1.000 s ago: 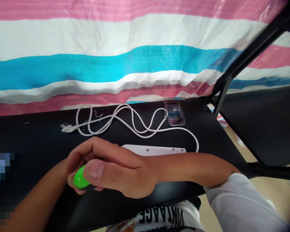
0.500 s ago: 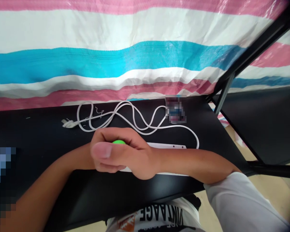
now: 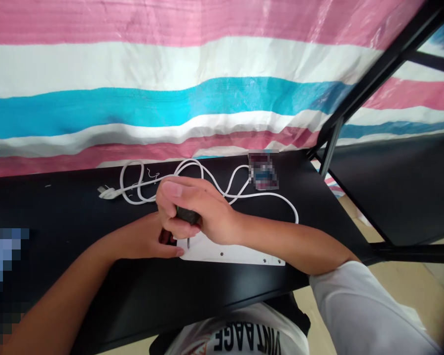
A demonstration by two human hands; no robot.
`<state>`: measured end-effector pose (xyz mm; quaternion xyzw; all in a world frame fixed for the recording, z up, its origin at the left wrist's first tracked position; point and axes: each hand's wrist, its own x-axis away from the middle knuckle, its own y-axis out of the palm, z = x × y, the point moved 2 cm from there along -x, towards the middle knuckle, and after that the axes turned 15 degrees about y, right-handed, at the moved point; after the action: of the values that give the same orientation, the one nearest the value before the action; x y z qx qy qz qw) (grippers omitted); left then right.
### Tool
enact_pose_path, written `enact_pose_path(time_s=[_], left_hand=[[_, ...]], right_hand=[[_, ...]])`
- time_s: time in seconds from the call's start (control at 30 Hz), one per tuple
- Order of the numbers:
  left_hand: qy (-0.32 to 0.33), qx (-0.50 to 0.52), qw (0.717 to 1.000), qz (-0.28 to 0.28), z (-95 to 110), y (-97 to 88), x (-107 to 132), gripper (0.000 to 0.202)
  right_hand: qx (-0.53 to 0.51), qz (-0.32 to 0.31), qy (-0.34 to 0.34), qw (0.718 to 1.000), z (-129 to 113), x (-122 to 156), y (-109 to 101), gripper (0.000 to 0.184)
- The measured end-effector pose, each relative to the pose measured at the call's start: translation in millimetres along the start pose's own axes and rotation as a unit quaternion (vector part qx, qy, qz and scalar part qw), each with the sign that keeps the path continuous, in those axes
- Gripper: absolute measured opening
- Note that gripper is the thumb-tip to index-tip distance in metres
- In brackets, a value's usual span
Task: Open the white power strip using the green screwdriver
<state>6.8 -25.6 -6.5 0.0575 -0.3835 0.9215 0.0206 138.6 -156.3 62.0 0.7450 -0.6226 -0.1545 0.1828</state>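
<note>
My right hand (image 3: pixel 207 209) is wrapped around the dark handle of a screwdriver (image 3: pixel 187 215). The thin metal shaft points down to the left end of a white power strip (image 3: pixel 240 255); fingers partly cover it. Lying screw-hole side up near the front of the black table, the strip shows several small dark holes along its near edge. My left hand (image 3: pixel 148 236) grips the strip's left end, thumb at the near corner, its other fingers mostly behind my right hand. From the strip, a white cord (image 3: pixel 277 194) loops behind my hands to a plug (image 3: pixel 108 192).
A blurred-out packet (image 3: pixel 263 170) lies at the back of the black table (image 3: pixel 59 207), and a pixelated blue item (image 3: pixel 2 261) at its left. Striped plastic sheeting (image 3: pixel 170 108) hangs behind. A black metal frame (image 3: pixel 333 143) rises on the right.
My right hand has lifted and tilted, so the screwdriver's dark handle and shaft now show instead of its green end. The view has shifted slightly. More of the strip and left hand is visible.
</note>
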Motion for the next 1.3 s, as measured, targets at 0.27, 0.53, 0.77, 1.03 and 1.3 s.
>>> enact_pose_path(time_s=[0.27, 0.53, 0.77, 1.03, 1.3], left_hand=[[-0.037, 0.044, 0.995, -0.081, 16.6, 0.0, 1.4, 0.026], [0.099, -0.219, 0.971, 0.016, 39.4, 29.5, 0.3, 0.103], [0.174, -0.23, 0.957, 0.035, 34.4, 64.8, -14.6, 0.099], [0.219, -0.229, 0.946, 0.063, 40.1, 68.6, -15.7, 0.1], [0.214, -0.214, 0.951, 0.066, 37.5, 73.0, -8.7, 0.105]], right_hand=[[0.032, 0.181, -0.128, 0.975, -17.6, 23.3, -53.2, 0.038], [0.225, 0.388, -0.103, 0.888, 10.3, 103.3, -100.1, 0.036], [0.476, 0.404, 0.067, 0.778, 23.6, 141.7, -140.9, 0.027], [0.513, 0.269, 0.166, 0.798, 8.4, 169.1, -120.2, 0.06], [0.542, 0.334, 0.231, 0.736, 46.7, 229.0, -75.0, 0.102]])
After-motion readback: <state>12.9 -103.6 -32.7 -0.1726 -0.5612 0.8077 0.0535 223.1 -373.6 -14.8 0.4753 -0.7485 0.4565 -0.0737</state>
